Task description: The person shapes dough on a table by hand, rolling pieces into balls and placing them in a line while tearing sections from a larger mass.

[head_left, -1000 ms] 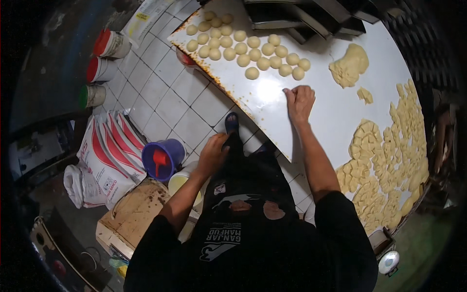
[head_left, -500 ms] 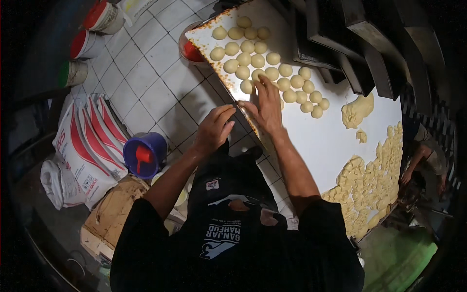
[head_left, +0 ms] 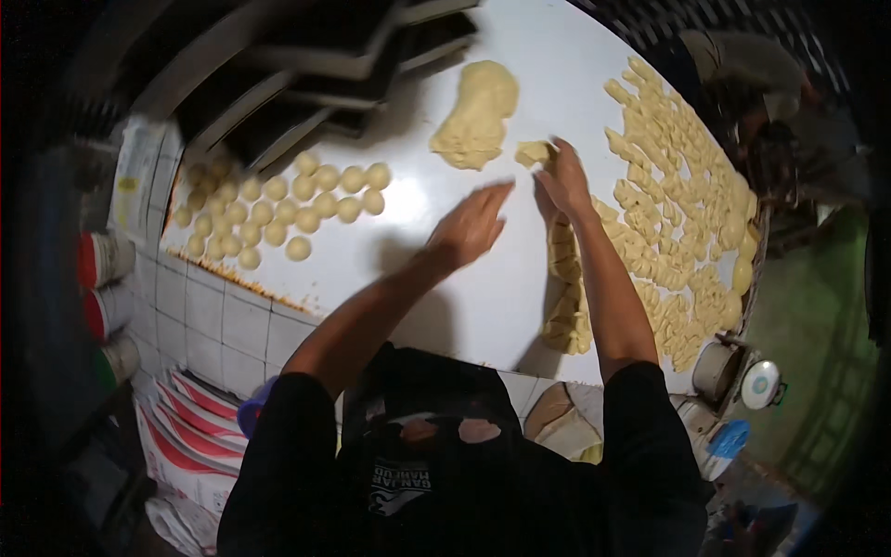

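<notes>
Head view: find the right hand (head_left: 568,182) at the right edge of a small dough piece (head_left: 532,153), with thumb and fingers spread about that edge. Cannot tell whether pinched on the dough or only resting against it. Find the left hand (head_left: 471,225) nearer the body and to the left, over a bare part of the worktop (head_left: 492,316), with fingers extended side by side, thumb slightly apart and nothing visible in the grip. Locate the small dough piece on the worktop, between the large dough mass (head_left: 478,111), just to the left, and the cut dough pieces (head_left: 640,176) spread along the right. Locate the dough balls (head_left: 307,220) well apart at the left, near the dark pans (head_left: 320,56). Take the step in hand, by judgement, as picking up or shifting the small piece with the right hand. For the next move, judge as needed: bringing thumb and fingers evenly together around the piece, peeling gently in case of sticking, and keeping the right forearm (head_left: 613,288) clear of the dough strip (head_left: 568,325) just beside.
</notes>
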Demonstrator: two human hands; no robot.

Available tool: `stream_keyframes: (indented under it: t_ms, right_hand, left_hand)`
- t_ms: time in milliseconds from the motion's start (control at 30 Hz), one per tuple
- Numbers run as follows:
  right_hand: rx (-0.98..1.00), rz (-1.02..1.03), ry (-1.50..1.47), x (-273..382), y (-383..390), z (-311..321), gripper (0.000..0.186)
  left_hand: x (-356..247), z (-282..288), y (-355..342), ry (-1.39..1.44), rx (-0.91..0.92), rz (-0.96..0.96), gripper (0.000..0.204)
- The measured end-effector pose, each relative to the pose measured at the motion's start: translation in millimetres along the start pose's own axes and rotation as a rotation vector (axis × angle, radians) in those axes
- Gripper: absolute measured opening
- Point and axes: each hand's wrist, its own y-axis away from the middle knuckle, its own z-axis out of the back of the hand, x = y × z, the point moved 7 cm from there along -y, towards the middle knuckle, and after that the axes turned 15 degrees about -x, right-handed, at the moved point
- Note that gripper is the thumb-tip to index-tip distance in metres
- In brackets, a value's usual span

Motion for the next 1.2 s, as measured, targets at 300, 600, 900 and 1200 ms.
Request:
stream_keyframes:
  t_ms: [300, 600, 900, 1200]
  right_hand:
    - [0.608, -0.317, -0.218, 53.2, 167.2, -0.3, 0.03]
    - [0.162, 0.27, -0.195, 131.8, 226.8, -8.9, 0.024]
    - [0.727, -0.062, 0.121, 137.7, 272.3, -39.0, 0.04]
    - [0.209, 0.017, -0.003, 168.8, 269.4, -38.5, 0.028]
  left_hand:
    - [69.9, -80.1, -38.1, -0.275, 0.461, -0.214, 0.02]
    - [45.5, 138.3, 147.2, -0.516, 0.413, -0.181, 0.033]
    - [86.5, 167.5, 182.9, -0.35, 0.65, -0.142, 0.016]
    - [81.7, 159.9, 184.3, -0.233, 0.503, -0.159, 0.018]
